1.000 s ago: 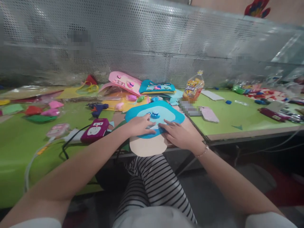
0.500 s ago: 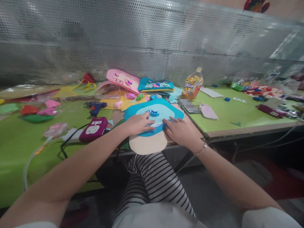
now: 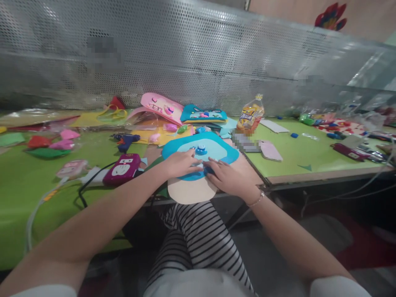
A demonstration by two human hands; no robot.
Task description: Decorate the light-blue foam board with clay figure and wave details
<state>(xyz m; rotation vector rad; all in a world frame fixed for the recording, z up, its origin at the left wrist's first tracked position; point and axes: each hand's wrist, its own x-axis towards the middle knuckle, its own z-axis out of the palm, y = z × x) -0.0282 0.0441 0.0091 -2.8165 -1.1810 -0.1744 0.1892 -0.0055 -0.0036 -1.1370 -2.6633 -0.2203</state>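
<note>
Before me a blue cut-out sheet (image 3: 232, 153) with a paler blue middle lies at the table's front edge. Its cream lower part (image 3: 192, 192) juts over the edge towards my lap. A small blue clay figure (image 3: 201, 149) sits on the pale area. My left hand (image 3: 182, 163) rests on the sheet's left side, fingers stretched towards the middle, just below the figure. My right hand (image 3: 225, 175) lies on the right side, its fingers spread out and reaching the middle. Anything small under the fingertips is hidden.
Left are a purple box with a cartoon face (image 3: 123, 170), a blue glue gun (image 3: 125, 141) and wrapped coloured clay (image 3: 63, 142). Behind lie a pink decorated piece (image 3: 161, 108) and a blue one (image 3: 204, 114). A snack bag (image 3: 250, 115) and a pale pink phone (image 3: 270, 151) are right.
My right hand has slid left across the sheet, closer to my left hand. The left hand has stayed nearly in place. The view has tilted slightly.
</note>
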